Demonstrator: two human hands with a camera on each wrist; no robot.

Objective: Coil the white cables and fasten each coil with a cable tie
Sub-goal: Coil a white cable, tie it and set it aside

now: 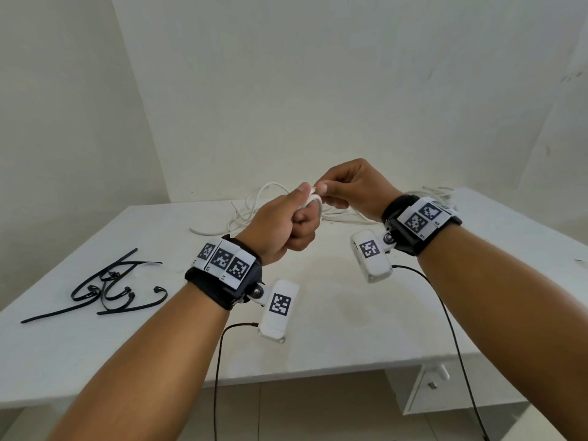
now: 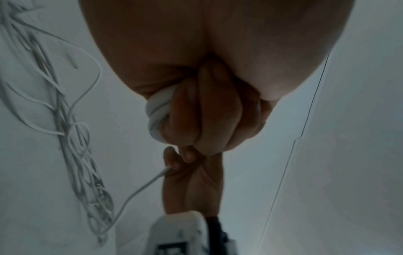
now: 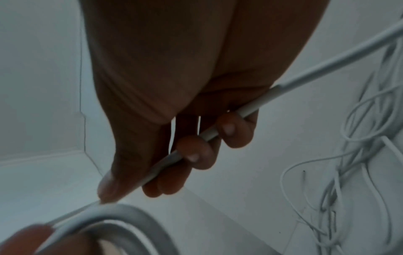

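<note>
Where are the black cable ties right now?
In the head view, the black cable ties lie loose on the white table, near its left edge, left of the left hand.

1. A white table [image 1: 318,313] is sitting by the white wall.
2. A messy pile of white cables [image 1: 251,208] is lying at its back.
3. Black cable ties [image 1: 105,284] are lying on its left side.

Loose white cables [image 1: 254,211] crowd the table's [image 1: 318,313] far edge, black cable ties [image 1: 105,286] its left.
</note>
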